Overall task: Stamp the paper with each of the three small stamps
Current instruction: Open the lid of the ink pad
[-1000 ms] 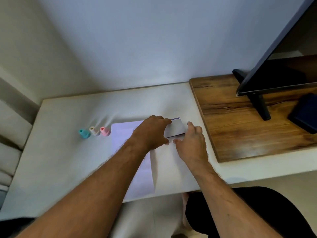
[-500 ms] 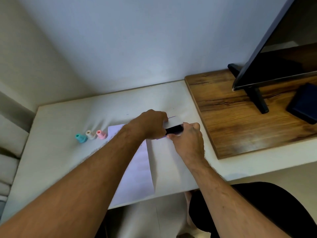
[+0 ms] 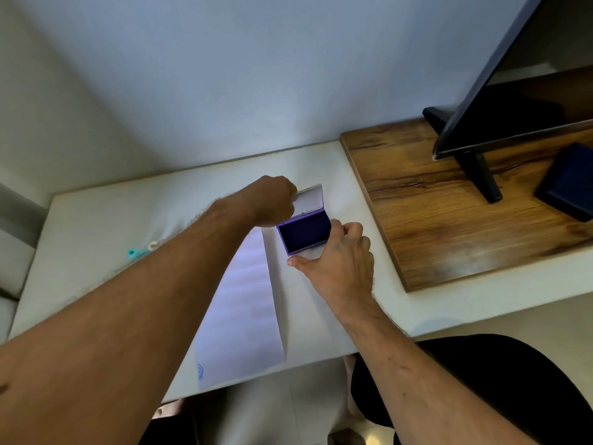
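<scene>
An ink pad (image 3: 305, 235) with a dark blue cushion sits on the white table (image 3: 96, 220), its clear lid (image 3: 309, 199) tilted up and back. My left hand (image 3: 272, 203) grips the lid's left edge. My right hand (image 3: 340, 261) holds the pad's base at its near right corner. A white sheet of paper (image 3: 247, 303) lies in front of the pad and reaches the table's near edge, with a blue mark at its bottom left corner. To the left, the teal stamp (image 3: 134, 252) and the cream stamp (image 3: 153, 244) peek out beside my left forearm; the pink stamp is hidden behind it.
A wooden board (image 3: 433, 213) lies on the right of the table and carries a black monitor (image 3: 500, 91) on its stand and a dark blue flat case (image 3: 568, 181). A pale wall rises behind the table. My dark-clothed lap shows at the bottom right.
The ink pad's lid has swung from shut to open, lifted by my left hand while my right hand steadied the base. The dark blue cushion is now exposed.
</scene>
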